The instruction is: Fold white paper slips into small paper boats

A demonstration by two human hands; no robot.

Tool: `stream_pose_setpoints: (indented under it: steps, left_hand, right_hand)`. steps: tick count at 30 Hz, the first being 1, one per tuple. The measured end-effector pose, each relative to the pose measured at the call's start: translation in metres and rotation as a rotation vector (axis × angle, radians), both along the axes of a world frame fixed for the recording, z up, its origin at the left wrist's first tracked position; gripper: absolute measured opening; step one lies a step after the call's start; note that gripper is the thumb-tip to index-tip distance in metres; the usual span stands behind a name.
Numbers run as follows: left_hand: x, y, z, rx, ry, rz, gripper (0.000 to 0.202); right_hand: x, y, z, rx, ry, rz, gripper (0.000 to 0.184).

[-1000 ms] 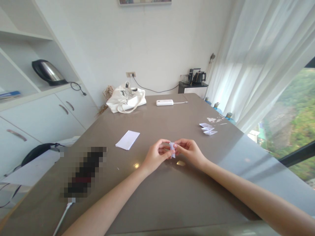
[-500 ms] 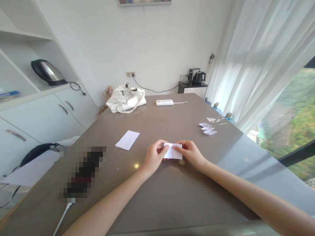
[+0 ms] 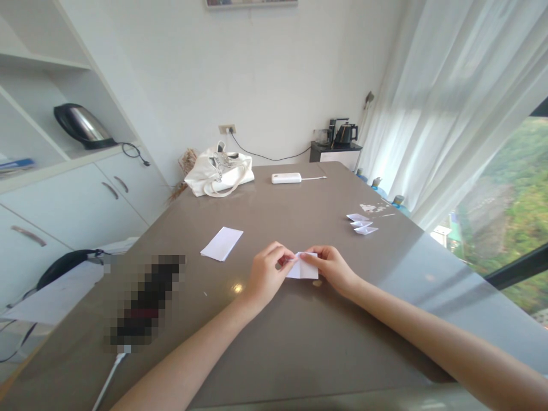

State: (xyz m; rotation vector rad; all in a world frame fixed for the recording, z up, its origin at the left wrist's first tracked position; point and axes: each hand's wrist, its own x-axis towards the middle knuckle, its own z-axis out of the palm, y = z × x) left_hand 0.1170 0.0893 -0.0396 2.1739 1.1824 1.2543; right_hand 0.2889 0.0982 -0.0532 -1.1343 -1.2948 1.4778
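A small white sheet of paper with an upright crease is held between both hands above the table. My left hand pinches its upper left corner between thumb and fingers. On the right edge my right hand grips the sheet, thumb on the near face and fingers mostly behind it. A stack of white paper lies to the left of my hands. Several small folded paper pieces sit on the table to the right, beyond my right hand.
The brown table carries a white bag and a white power bank with a short cable at the back. A pixelated dark object with a white cable lies at left. Paper scraps lie near the right edge.
My left hand has shifted from holding the sheet's left side flat to pinching its upper left corner. The crease now shows more plainly. My right hand keeps its grip.
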Motion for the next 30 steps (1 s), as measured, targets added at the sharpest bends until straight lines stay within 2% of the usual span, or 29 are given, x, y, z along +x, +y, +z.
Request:
stream_pose_setpoints:
  steps: [4,7,10,14,16,24,30]
  left_hand:
    - [0.003,-0.002,0.002,-0.049,-0.035,-0.085,0.012]
    - [0.005,0.000,0.000,-0.181,-0.147,-0.112,0.021]
    - [0.006,0.004,-0.005,-0.426,-0.330,-0.143,0.023]
    - [0.005,0.009,-0.012,-0.844,-0.555,-0.194,0.027]
    - [0.005,0.009,-0.013,-0.946,-0.587,-0.227,0.029]
    - [0.006,0.008,-0.012,-0.949,-0.601,-0.211,0.026]
    - [0.005,0.007,-0.013,-0.937,-0.583,-0.189,0.028]
  right_hand:
    - [0.003,0.002,-0.001,0.007,-0.010,-0.034,0.030]
    - [0.004,0.002,0.000,0.002,-0.029,-0.060,0.029]
    - [0.004,0.002,0.000,-0.004,-0.044,-0.057,0.028]
    - [0.004,0.002,-0.002,0.058,-0.078,-0.047,0.028]
    - [0.004,0.003,-0.002,0.099,-0.105,-0.053,0.027]
    - [0.003,0.002,0.000,0.156,-0.090,-0.058,0.025]
    - [0.002,-0.001,0.002,0.086,-0.090,-0.022,0.033]
